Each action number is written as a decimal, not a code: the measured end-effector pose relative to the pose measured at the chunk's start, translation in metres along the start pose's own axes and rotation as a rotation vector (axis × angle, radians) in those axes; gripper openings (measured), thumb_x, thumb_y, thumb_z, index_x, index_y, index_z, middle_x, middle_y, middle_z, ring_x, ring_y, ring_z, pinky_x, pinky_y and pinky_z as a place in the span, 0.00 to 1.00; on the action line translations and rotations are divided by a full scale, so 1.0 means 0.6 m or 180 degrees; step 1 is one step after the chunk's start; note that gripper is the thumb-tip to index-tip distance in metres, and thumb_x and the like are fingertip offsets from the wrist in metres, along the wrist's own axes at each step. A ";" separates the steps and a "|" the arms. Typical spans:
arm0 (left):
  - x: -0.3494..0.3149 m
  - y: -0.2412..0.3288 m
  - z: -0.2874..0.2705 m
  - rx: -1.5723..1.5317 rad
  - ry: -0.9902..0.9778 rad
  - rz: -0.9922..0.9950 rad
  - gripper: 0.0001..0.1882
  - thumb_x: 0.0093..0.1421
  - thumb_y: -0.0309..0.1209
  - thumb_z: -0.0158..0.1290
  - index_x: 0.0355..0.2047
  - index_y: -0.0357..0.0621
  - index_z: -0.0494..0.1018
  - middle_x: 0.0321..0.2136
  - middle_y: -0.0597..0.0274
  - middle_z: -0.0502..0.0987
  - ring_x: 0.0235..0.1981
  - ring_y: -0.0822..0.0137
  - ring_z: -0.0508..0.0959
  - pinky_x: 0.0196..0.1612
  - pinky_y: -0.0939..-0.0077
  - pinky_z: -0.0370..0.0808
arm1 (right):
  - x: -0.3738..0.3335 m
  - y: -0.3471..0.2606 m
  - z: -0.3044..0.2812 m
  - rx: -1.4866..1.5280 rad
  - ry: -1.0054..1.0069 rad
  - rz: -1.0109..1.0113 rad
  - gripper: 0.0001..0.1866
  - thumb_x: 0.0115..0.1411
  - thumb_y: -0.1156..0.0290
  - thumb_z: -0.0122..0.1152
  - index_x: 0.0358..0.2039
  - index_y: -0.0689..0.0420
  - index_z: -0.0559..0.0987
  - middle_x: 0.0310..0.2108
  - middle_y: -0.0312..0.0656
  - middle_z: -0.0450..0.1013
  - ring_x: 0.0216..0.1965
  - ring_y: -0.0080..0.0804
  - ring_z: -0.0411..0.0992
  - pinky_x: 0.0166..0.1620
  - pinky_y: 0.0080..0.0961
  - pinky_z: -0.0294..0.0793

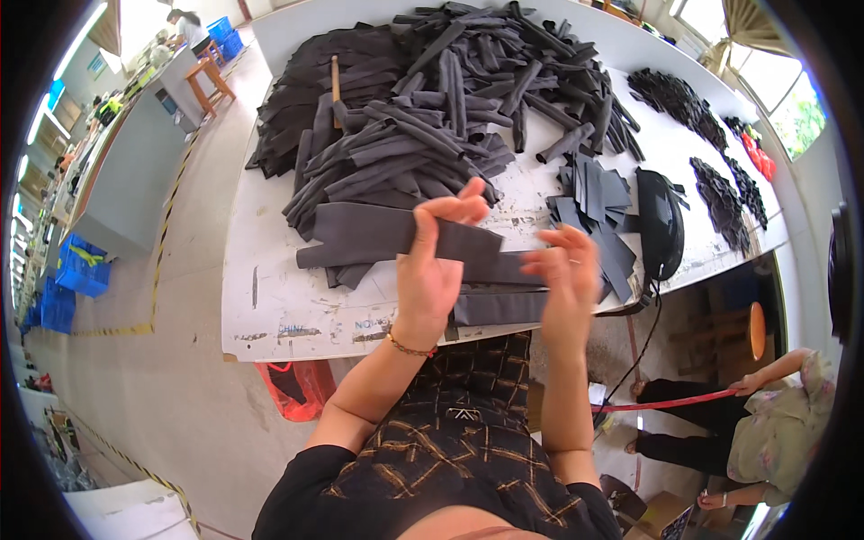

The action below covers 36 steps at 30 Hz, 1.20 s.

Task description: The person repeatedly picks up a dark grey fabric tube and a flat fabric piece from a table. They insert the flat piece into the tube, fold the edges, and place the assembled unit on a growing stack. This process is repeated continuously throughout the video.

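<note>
My left hand (430, 283) is raised over the table edge, thumb and fingers apart, with nothing seen in it. Behind it lies a dark grey fabric piece (360, 232), partly hidden by the hand. My right hand (569, 279) hovers at the right end of the dark pieces. Its fingers are bent, spread and somewhat blurred, and I see nothing gripped in them. Whether its fingertips touch the dark strip beside them, I cannot tell. Another flat dark strip (499, 309) lies along the near edge, between my wrists.
Heaped dark rolled pieces (387, 157) cover the white table (261, 306), with a wooden stick (336, 90) among them. Flat dark cards (594, 202) and a black rounded machine (660, 225) with a cord stand right. A red bag (297, 391) hangs below; a person (778, 423) stands at right.
</note>
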<state>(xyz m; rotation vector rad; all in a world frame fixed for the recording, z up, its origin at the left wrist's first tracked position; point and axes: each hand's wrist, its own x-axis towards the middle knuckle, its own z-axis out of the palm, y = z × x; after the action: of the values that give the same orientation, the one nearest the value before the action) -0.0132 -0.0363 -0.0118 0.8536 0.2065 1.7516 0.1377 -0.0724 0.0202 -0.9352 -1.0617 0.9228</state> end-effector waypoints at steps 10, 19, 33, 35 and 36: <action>-0.028 0.019 -0.035 0.0059 0.1093 -0.0382 0.10 0.65 0.31 0.55 0.40 0.37 0.78 0.36 0.49 0.82 0.38 0.51 0.83 0.45 0.63 0.81 | -0.006 0.029 -0.015 -0.1050 -0.0509 -0.1154 0.02 0.60 0.79 0.63 0.33 0.64 0.79 0.29 0.35 0.72 0.30 0.20 0.66 0.33 0.19 0.67; -0.034 0.025 -0.031 0.0603 0.1097 -0.0317 0.09 0.66 0.27 0.53 0.43 0.34 0.75 0.35 0.51 0.81 0.39 0.56 0.83 0.40 0.70 0.82 | 0.004 0.033 -0.047 -0.0417 -0.0195 0.0428 0.09 0.65 0.67 0.60 0.36 0.61 0.81 0.28 0.27 0.72 0.30 0.12 0.67 0.32 0.15 0.70; -0.113 0.023 -0.070 0.4706 -0.0054 0.0467 0.07 0.51 0.25 0.64 0.30 0.42 0.78 0.31 0.62 0.77 0.33 0.63 0.75 0.33 0.71 0.71 | -0.043 0.097 -0.158 -0.2871 -0.0019 0.0078 0.08 0.57 0.74 0.67 0.35 0.62 0.78 0.23 0.34 0.68 0.24 0.21 0.63 0.29 0.21 0.63; -0.078 0.073 -0.115 0.5229 0.0064 0.0709 0.08 0.51 0.26 0.64 0.31 0.42 0.77 0.32 0.59 0.76 0.36 0.57 0.75 0.40 0.65 0.71 | -0.035 0.086 -0.166 -0.3053 0.0310 -0.0262 0.07 0.57 0.73 0.67 0.34 0.61 0.78 0.24 0.37 0.69 0.24 0.25 0.64 0.30 0.24 0.65; -0.061 0.107 -0.135 0.5435 0.0117 0.0747 0.09 0.51 0.26 0.64 0.32 0.41 0.77 0.33 0.58 0.76 0.37 0.55 0.75 0.41 0.64 0.71 | -0.019 0.087 -0.186 -0.2918 0.0461 -0.0404 0.07 0.57 0.72 0.66 0.33 0.62 0.78 0.26 0.38 0.71 0.25 0.28 0.66 0.31 0.25 0.67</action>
<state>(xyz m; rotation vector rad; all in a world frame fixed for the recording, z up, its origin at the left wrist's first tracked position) -0.1091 -0.0698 -0.0521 2.0305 1.8284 1.4987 0.2349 -0.0845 -0.0556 -1.6253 -1.4199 0.2143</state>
